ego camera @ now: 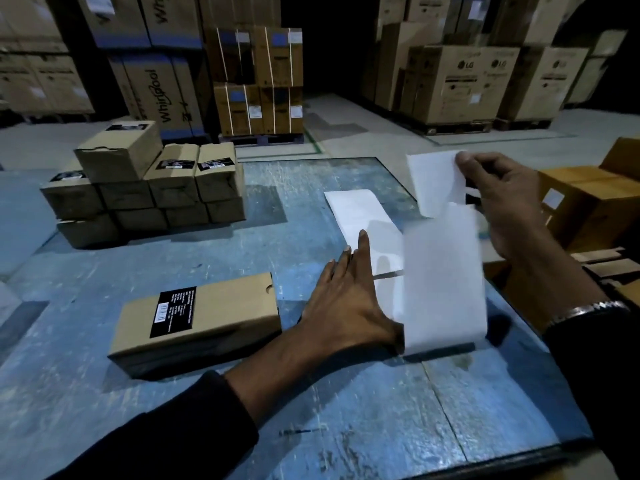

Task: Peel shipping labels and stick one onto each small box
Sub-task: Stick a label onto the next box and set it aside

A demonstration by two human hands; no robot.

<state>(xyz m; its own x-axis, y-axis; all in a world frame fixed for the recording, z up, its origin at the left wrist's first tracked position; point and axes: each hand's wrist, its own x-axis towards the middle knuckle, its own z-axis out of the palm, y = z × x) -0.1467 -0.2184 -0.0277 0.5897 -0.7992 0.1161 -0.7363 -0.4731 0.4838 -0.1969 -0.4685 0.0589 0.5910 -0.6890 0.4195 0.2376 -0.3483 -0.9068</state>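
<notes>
A small brown box [204,320] with a black label on top lies on the blue table, left of my hands. My left hand [349,299] lies flat with straight fingers, pressing the white label strip [360,213] onto the table. My right hand [502,199] pinches the upper end of a white label sheet [440,271] and holds it lifted; the sheet hangs blurred above the strip. A stack of small brown boxes [145,188], several with black labels, stands at the far left of the table.
The blue table [346,410] has a worn surface and ends close on the right. Orange-brown cartons [588,202] stand beyond its right edge. Large appliance cartons on pallets [460,81] line the back of the warehouse floor.
</notes>
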